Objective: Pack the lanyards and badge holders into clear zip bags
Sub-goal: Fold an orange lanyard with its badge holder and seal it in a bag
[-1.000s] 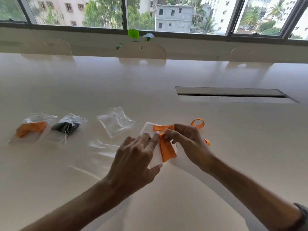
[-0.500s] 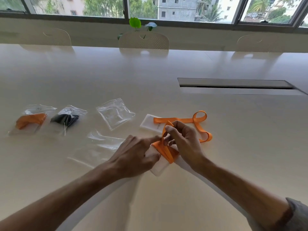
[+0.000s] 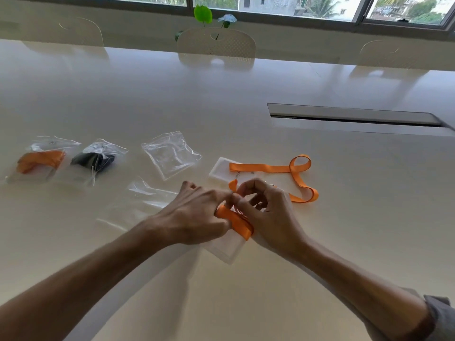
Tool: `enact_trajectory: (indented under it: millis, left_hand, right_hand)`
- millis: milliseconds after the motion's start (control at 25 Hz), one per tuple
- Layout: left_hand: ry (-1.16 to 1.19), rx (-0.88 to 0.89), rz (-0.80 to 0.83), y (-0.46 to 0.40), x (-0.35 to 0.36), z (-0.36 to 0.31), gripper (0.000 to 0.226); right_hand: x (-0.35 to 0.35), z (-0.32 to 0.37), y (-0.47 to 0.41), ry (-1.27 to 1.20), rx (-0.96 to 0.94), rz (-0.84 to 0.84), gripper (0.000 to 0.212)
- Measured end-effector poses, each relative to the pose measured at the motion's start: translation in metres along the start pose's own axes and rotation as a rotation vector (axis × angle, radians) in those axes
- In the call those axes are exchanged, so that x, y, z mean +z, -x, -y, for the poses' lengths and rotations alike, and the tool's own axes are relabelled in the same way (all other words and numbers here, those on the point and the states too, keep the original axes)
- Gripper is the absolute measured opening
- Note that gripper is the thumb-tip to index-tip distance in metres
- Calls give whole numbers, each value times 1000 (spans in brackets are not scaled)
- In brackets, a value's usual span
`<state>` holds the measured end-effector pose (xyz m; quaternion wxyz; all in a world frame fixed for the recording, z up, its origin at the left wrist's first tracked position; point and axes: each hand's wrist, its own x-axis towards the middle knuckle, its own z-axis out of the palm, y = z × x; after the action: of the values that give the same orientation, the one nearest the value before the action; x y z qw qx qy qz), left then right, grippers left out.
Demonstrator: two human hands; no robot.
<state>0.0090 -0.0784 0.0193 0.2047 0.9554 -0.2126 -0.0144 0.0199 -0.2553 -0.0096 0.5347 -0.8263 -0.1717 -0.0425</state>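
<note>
An orange lanyard (image 3: pixel 299 175) trails across the white table, its near end folded in layers over a clear badge holder (image 3: pixel 226 249). My left hand (image 3: pixel 194 217) and my right hand (image 3: pixel 268 215) meet over the holder, and both pinch the folded orange strap between fingers and thumb. A second pale badge holder (image 3: pixel 220 169) lies just beyond, under the strap. An empty clear zip bag (image 3: pixel 170 155) rests farther left, and another flat clear bag (image 3: pixel 145 200) lies beside my left hand. Two filled bags sit at far left, one with an orange lanyard (image 3: pixel 40 159), one with a black lanyard (image 3: pixel 94 161).
A long recessed cable slot (image 3: pixel 354 116) runs across the table at right. Pale chairs (image 3: pixel 216 45) stand along the far edge below the windows, with a small green plant (image 3: pixel 203 14) on the sill.
The hands have drawn nearer to me with the holder, and more of the orange strap is folded on it. The strap's free loop now lies stretched out to the right.
</note>
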Motion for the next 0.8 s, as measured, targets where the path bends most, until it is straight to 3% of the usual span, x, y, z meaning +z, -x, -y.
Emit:
enact_trajectory:
  millis: [200,520,680,800]
  left_hand:
    - [29,-133,137,0,7,15,24]
    - [278,-130,-154,-3,29,16,23]
    - [323,-146,-228,-5,30,11,23]
    - [314,-151,-258,-4,32,10,18]
  right_hand:
    - [6,-3,6,189,-184,25,5]
    - [2,-9,5,234,-190,19,17]
    - [7,-8,8,303,-156,67,44]
    - [10,-6,6,281,-144,65,38]
